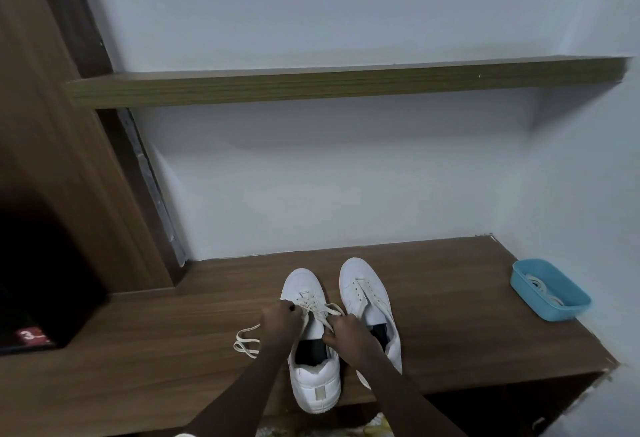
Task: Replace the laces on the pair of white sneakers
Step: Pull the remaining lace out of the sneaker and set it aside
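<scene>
Counter edge (pixel 502 377): left hand (pixel 281 318), right hand (pixel 347 331) pinch lace (pixel 319 310).

Left shoe: white low-top leather sneaker (pixel 313 384); upright, heel at the wooden bench top's (pixel 450 315) front edge
Right shoe: matching white sneaker (pixel 367 298); just beside it, slightly farther back
Lace: cream flat lace (pixel 246 343); partly threaded through left shoe, loose end looped leftward

I see white sneakers (pixel 302 282); a cream lace (pixel 247 330); a brown wood-grain desk (pixel 450 315); a blue tub (pixel 554 312); an olive-brown striped shelf (pixel 346 86); a pale bluish wall (pixel 346 187).
</scene>
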Action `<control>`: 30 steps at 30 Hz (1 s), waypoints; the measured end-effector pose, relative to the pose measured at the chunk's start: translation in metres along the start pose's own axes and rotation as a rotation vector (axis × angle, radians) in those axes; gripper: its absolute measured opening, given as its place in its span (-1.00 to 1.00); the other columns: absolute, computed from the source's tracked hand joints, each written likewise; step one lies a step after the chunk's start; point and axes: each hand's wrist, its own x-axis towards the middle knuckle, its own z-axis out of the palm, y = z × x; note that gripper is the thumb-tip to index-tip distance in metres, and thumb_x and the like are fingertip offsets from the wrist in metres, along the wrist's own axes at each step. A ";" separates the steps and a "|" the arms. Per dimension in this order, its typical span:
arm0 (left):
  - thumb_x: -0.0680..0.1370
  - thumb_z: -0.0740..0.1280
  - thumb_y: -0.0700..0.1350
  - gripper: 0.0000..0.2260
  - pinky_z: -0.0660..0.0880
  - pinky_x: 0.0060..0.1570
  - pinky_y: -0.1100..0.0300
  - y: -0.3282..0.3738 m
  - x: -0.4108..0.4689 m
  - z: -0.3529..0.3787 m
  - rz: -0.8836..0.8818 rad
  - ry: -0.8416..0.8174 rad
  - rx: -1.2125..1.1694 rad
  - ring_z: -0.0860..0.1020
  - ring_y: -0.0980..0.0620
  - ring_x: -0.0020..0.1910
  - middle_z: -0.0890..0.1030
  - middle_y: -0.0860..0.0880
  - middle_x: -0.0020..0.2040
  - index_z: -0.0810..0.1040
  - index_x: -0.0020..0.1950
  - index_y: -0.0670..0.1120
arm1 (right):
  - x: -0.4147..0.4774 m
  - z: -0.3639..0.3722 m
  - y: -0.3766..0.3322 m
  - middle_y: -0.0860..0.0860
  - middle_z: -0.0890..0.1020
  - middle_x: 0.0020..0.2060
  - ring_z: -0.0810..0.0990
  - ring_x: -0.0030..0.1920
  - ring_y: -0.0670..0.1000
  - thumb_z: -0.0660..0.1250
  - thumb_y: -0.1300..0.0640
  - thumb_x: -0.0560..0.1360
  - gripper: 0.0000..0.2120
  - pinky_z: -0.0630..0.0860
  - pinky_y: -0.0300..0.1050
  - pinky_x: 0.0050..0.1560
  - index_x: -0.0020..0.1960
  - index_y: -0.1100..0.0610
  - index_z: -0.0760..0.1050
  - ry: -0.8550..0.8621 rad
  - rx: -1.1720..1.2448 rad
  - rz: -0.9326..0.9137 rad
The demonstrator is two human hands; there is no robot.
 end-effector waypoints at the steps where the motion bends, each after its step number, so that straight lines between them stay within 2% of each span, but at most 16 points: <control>1: 0.52 0.25 -0.15 -0.63 0.16 -0.30 0.23 -0.002 0.000 0.000 -0.010 0.018 -0.025 0.41 0.01 -0.34 0.34 0.00 -0.49 0.26 -0.48 -0.08 | 0.000 0.000 0.000 0.18 0.55 0.12 0.53 -0.06 0.09 0.17 0.17 0.56 -0.75 0.28 -0.19 -0.16 0.09 0.31 0.49 -0.003 -0.003 0.001; 3: 0.50 0.26 -0.20 -0.59 0.13 -0.34 0.16 -0.007 0.001 -0.001 -0.052 0.062 -0.088 0.28 0.05 -0.45 0.23 0.00 -0.54 0.19 -0.51 -0.07 | 0.000 0.000 0.000 0.17 0.54 0.12 0.46 -0.16 0.03 0.17 0.17 0.56 -0.75 0.29 -0.18 -0.17 0.10 0.30 0.49 -0.003 -0.015 -0.002; 6: 0.48 0.27 -0.24 -0.61 0.16 -0.40 0.13 -0.018 0.003 0.001 -0.145 0.157 -0.192 0.27 0.06 -0.47 0.20 0.00 -0.56 0.22 -0.52 -0.10 | 0.000 0.001 0.000 0.17 0.54 0.08 0.55 -0.05 0.11 0.16 0.15 0.56 -0.74 0.33 -0.14 -0.16 0.11 0.30 0.49 -0.006 -0.031 -0.003; 8: 0.48 0.28 -0.25 -0.70 0.20 -0.35 0.16 -0.026 0.005 0.002 -0.212 0.218 -0.248 0.37 -0.02 -0.41 0.34 -0.06 -0.54 0.37 -0.47 -0.17 | 0.000 0.000 0.000 0.18 0.54 0.06 0.55 -0.01 0.13 0.16 0.16 0.56 -0.75 0.30 -0.15 -0.16 0.10 0.30 0.49 -0.007 -0.035 0.001; 10: 0.48 0.28 -0.26 -0.81 0.23 -0.29 0.17 -0.031 0.005 0.002 -0.257 0.235 -0.301 0.44 -0.09 -0.33 0.56 -0.21 -0.38 0.56 -0.31 -0.27 | 0.001 0.000 -0.001 0.19 0.54 0.06 0.55 0.00 0.14 0.16 0.16 0.56 -0.75 0.28 -0.16 -0.16 0.10 0.30 0.49 -0.015 -0.031 0.002; 11: 0.49 0.29 -0.27 -0.85 0.25 -0.26 0.18 -0.033 0.003 0.003 -0.256 0.238 -0.318 0.49 -0.13 -0.27 0.61 -0.25 -0.29 0.61 -0.21 -0.30 | 0.001 0.000 -0.001 0.19 0.54 0.06 0.55 0.00 0.14 0.17 0.16 0.56 -0.76 0.27 -0.17 -0.16 0.09 0.30 0.49 -0.016 -0.026 0.001; 13: 0.46 0.31 -0.30 -0.87 0.31 -0.19 0.17 -0.033 0.002 0.005 -0.162 0.214 -0.340 0.56 -0.22 -0.11 0.62 -0.23 -0.17 0.62 -0.05 -0.29 | 0.000 -0.001 -0.001 0.18 0.54 0.05 0.55 -0.01 0.14 0.18 0.16 0.56 -0.76 0.27 -0.17 -0.16 0.09 0.31 0.49 -0.016 -0.015 0.000; 15: 0.41 0.35 -0.34 -0.71 0.40 -0.06 0.14 -0.030 0.002 0.009 0.065 0.160 -0.282 0.55 -0.20 0.01 0.61 -0.17 0.04 0.60 0.12 -0.24 | 0.000 0.000 -0.001 0.18 0.54 0.03 0.54 -0.06 0.13 0.18 0.17 0.56 -0.76 0.27 -0.18 -0.18 0.08 0.31 0.49 -0.018 -0.006 0.004; 16: 0.38 0.36 -0.36 -0.67 0.44 -0.03 0.16 -0.028 0.003 0.011 0.190 0.148 -0.228 0.58 -0.16 0.00 0.61 -0.12 0.10 0.61 0.14 -0.21 | 0.000 0.000 -0.001 0.19 0.55 0.02 0.52 -0.11 0.11 0.18 0.17 0.56 -0.77 0.27 -0.18 -0.18 0.06 0.32 0.48 -0.017 -0.006 0.006; 18: 0.29 0.40 -0.38 -0.69 0.50 -0.18 0.27 -0.026 0.008 0.018 0.400 0.186 -0.108 0.65 -0.08 -0.17 0.67 -0.05 0.00 0.69 -0.03 -0.12 | 0.000 -0.001 -0.002 0.20 0.55 0.01 0.50 -0.14 0.08 0.18 0.17 0.55 -0.78 0.28 -0.17 -0.18 0.05 0.32 0.48 -0.016 -0.008 0.009; 19: 0.26 0.43 -0.35 -0.74 0.52 -0.27 0.26 -0.024 0.008 0.019 0.464 0.196 -0.048 0.65 -0.05 -0.24 0.69 -0.02 -0.08 0.71 -0.14 -0.08 | 0.000 -0.001 -0.002 0.19 0.55 0.01 0.52 -0.11 0.09 0.18 0.17 0.56 -0.78 0.31 -0.16 -0.16 0.06 0.31 0.48 -0.016 -0.005 0.011; 22: 0.23 0.45 -0.16 -0.90 0.49 -0.38 0.27 -0.021 0.007 0.012 0.553 0.186 0.121 0.58 0.03 -0.36 0.65 0.10 -0.33 0.67 -0.34 0.04 | 0.000 -0.001 -0.003 0.18 0.56 0.02 0.56 -0.03 0.13 0.18 0.15 0.56 -0.76 0.41 -0.09 -0.08 0.09 0.29 0.49 -0.021 -0.002 0.016; 24: 0.19 0.50 -0.08 -0.92 0.43 -0.43 0.31 -0.021 0.005 0.008 0.536 0.169 0.168 0.53 0.09 -0.43 0.59 0.12 -0.45 0.65 -0.40 0.07 | 0.001 0.000 -0.002 0.19 0.55 0.01 0.54 -0.08 0.12 0.18 0.14 0.56 -0.76 0.39 -0.09 -0.11 0.07 0.29 0.49 -0.024 -0.001 0.016; 27: 0.19 0.59 -0.12 -0.85 0.42 -0.45 0.31 -0.022 0.002 0.007 0.467 0.154 0.143 0.56 0.08 -0.43 0.60 0.08 -0.44 0.66 -0.37 0.05 | 0.000 0.000 -0.002 0.19 0.54 -0.01 0.42 -0.20 0.02 0.17 0.15 0.56 -0.78 0.28 -0.17 -0.18 0.04 0.30 0.48 -0.014 -0.020 0.007; 29: 0.39 0.48 -0.13 -0.98 0.48 -0.32 0.19 -0.024 0.000 0.009 0.388 0.145 0.067 0.61 -0.02 -0.27 0.66 0.00 -0.30 0.69 -0.21 -0.01 | 0.001 0.001 -0.001 0.19 0.54 -0.01 0.39 -0.20 -0.01 0.18 0.15 0.57 -0.78 0.26 -0.18 -0.19 0.03 0.30 0.47 -0.010 -0.019 0.003; 30: 0.48 0.38 -0.10 -0.91 0.49 -0.23 0.14 -0.023 0.000 0.009 0.303 0.143 0.015 0.62 -0.06 -0.17 0.67 -0.05 -0.20 0.69 -0.11 -0.03 | 0.001 0.001 -0.001 0.19 0.54 -0.01 0.39 -0.20 0.00 0.18 0.16 0.56 -0.79 0.27 -0.18 -0.19 0.03 0.30 0.47 -0.012 -0.019 0.001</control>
